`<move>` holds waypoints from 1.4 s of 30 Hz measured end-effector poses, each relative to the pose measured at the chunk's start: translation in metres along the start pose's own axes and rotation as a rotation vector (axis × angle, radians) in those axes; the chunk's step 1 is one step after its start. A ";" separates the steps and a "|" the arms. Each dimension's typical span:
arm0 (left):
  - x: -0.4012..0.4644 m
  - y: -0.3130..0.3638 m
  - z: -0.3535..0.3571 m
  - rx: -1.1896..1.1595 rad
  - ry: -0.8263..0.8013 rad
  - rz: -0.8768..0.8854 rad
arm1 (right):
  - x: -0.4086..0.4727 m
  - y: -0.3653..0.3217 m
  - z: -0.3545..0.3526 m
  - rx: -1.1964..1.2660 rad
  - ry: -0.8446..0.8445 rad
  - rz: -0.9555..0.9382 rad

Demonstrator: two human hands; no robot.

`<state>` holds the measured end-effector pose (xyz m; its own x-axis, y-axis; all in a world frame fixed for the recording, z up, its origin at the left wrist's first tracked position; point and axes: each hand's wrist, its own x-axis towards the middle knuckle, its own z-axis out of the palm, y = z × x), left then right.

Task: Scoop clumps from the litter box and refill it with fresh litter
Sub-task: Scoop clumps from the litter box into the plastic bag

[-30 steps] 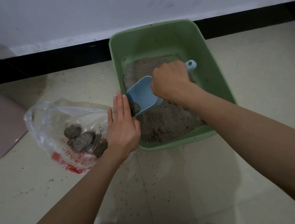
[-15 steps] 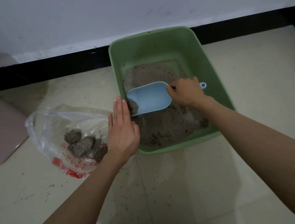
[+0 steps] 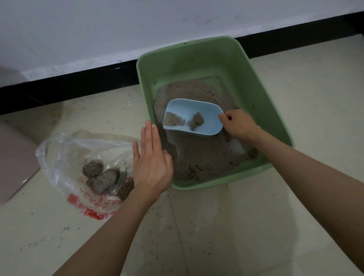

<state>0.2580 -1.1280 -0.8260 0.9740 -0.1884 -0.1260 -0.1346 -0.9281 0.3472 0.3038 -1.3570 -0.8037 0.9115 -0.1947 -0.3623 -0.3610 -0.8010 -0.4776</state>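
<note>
Over the litter box point(image 3: 267, 100), the right hand point(image 3: 238, 124) gripped the scoop point(image 3: 193, 119), apparently by its hidden handle; tilting could spill the clump point(image 3: 197, 120) short of the bag point(image 3: 74, 159), left hand point(image 3: 151, 162) flat, empty

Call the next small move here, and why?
Probably carry the blue scoop left over the box rim to the plastic bag and tip it. The right hand holds it level with a clump inside; earlier clumps already sit in that bag beside the flat left hand.

Dim, flat indoor light; soft focus, wide-angle edge bowing.
</note>
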 end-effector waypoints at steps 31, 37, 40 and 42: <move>-0.073 -0.158 -0.036 -0.470 0.388 -0.634 | -0.102 -0.177 0.037 -0.810 -0.080 -0.466; -0.079 -0.168 -0.036 -0.464 0.424 -0.592 | -0.102 -0.165 0.016 -0.653 0.043 -0.509; -0.082 -0.166 -0.041 -0.471 0.457 -0.569 | -0.092 -0.143 -0.004 -0.414 0.042 -0.366; -0.082 -0.157 -0.046 -0.464 0.483 -0.536 | -0.084 -0.122 -0.018 -0.310 0.044 -0.263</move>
<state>0.2080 -0.9524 -0.8275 0.8699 0.4932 -0.0088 0.3516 -0.6074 0.7124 0.2751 -1.2535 -0.7009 0.9748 0.0210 -0.2221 -0.0439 -0.9580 -0.2832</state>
